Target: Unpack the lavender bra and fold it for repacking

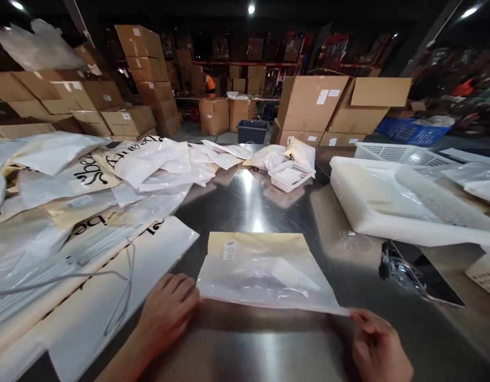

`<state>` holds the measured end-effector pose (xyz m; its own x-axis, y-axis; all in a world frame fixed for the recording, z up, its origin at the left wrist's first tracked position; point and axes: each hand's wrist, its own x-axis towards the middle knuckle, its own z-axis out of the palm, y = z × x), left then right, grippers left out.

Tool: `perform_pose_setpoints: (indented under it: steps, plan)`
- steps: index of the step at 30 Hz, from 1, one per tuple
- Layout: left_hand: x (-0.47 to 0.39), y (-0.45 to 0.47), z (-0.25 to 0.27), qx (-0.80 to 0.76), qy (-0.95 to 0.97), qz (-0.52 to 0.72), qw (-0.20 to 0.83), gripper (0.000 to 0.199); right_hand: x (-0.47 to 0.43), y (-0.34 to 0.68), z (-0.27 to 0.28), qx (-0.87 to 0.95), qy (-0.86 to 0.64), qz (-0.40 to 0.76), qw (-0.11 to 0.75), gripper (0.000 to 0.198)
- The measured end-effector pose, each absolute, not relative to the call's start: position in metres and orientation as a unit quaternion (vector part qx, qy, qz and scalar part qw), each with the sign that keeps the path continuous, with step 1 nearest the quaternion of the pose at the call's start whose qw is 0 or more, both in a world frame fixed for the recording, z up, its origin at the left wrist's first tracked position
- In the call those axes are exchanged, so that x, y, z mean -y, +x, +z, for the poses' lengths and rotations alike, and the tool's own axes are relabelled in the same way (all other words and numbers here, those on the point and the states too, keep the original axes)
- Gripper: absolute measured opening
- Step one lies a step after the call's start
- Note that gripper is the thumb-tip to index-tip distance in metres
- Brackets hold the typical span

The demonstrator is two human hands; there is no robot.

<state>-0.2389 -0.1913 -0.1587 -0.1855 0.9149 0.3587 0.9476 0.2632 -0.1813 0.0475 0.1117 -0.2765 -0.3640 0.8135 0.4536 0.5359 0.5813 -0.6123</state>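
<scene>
The flat poly bag [264,276] is lying on the steel table [245,201], near centre. The left hand [167,313] is pressing flat by its near-left corner w/ fingers apart, while the right hand [378,345] is pinching the near-right corner. The flap-sealing step seems in hand; next probably needs even pull along the near edge.

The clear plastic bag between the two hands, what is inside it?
Inside the plastic bag lies a flat cream cloth item with a small white label. Glare on the plastic hides its lower part, so any print cannot be seen.
</scene>
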Motion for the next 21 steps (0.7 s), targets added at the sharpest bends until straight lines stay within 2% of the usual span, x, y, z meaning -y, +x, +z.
perform_pose_setpoints:
  steps: [4, 7, 8, 10, 11, 15, 18, 21]
  plan:
    - [0.216, -0.217, -0.170, 0.827, -0.552, 0.016, 0.103, 0.024, -0.101, 0.028, -0.280, 0.787, -0.444, 0.205, 0.377, 0.037]
    - [0.205, -0.192, -0.179, 0.859, -0.508, 0.064, 0.007, 0.014, -0.070, 0.016, -0.276, 0.769, -0.447, 0.180, 0.420, 0.037]
    - [0.194, -0.185, -0.182, 0.858, -0.509, 0.068, -0.010, 0.019, -0.058, 0.013, -0.274, 0.765, -0.443, 0.169, 0.436, 0.036]
    - [0.167, -0.172, -0.185, 0.834, -0.547, 0.067, -0.039, 0.042, -0.034, 0.007, -0.270, 0.766, -0.409, 0.154, 0.471, 0.029]
    - [0.151, -0.167, -0.187, 0.813, -0.574, 0.074, -0.063, 0.044, -0.024, 0.006, -0.269, 0.769, -0.383, 0.150, 0.489, 0.025]
    - [0.098, -0.156, -0.195, 0.735, -0.643, 0.119, -0.178, 0.027, 0.003, 0.004, -0.265, 0.789, -0.289, 0.166, 0.515, 0.011]
    - [0.081, -0.152, -0.199, 0.718, -0.659, 0.121, -0.189, 0.021, 0.012, 0.008, -0.262, 0.800, -0.253, 0.194, 0.508, 0.008]
    - [0.081, -0.154, -0.201, 0.718, -0.663, 0.113, -0.179, 0.025, 0.021, 0.010, -0.264, 0.811, -0.231, 0.224, 0.489, 0.013]
